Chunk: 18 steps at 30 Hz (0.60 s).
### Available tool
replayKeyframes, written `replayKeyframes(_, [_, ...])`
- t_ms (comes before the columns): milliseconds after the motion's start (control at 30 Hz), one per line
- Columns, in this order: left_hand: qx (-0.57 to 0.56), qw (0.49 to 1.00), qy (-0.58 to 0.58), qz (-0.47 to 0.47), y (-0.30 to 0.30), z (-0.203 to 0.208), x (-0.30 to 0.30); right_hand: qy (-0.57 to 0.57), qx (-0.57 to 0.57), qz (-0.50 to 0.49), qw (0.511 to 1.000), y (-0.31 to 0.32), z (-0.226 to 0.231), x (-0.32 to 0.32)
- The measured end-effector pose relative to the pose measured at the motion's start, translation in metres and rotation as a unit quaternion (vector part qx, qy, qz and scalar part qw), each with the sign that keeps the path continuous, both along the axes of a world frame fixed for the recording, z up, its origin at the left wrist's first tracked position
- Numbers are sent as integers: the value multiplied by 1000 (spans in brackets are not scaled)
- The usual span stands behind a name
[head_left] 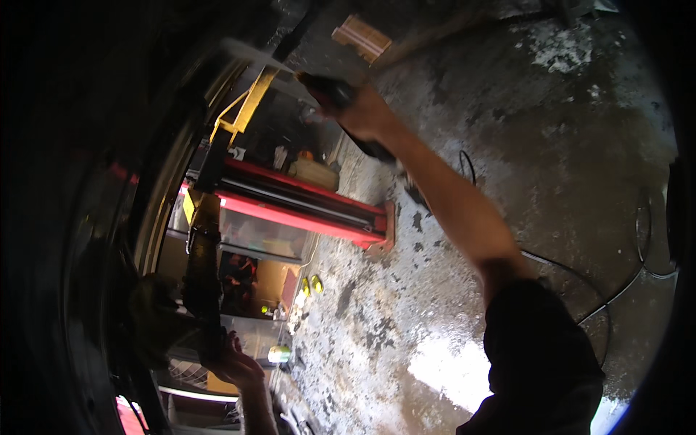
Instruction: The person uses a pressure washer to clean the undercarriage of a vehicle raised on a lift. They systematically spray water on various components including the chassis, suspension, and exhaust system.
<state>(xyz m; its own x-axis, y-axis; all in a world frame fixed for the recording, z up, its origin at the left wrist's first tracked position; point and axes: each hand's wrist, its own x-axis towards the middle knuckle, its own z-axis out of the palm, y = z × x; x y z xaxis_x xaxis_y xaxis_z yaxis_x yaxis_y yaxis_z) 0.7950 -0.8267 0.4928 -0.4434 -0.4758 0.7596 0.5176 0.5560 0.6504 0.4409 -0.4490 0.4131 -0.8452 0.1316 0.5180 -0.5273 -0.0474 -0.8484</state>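
Observation:
My right hand is closed around a black spray gun, its arm stretched up and across. Pale spray leaves the nozzle toward the upper left, against a dark surface too dim to make out. Lower left, my left hand has its fingers bent against a dark, grimy bar; some fingers are hidden by it. A yellow piece shows at the bar's upper end. Farther up, a yellow bracket sits near the spray.
A red lift post crosses the middle left, its base on the wet, blotchy floor. A dark hose curls over the floor at right. Yellow shoe-like items, a green-and-white container and a slatted piece lie about.

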Motion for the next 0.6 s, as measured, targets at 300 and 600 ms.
replayKeyframes(300, [45,999,1,-7,-50,9,-36,-144,-140,7,980,46,-183,294])
replayKeyframes(600, [139,989,-41,23,-27,20,-34,-223,-182,36,957,107,-251,452])
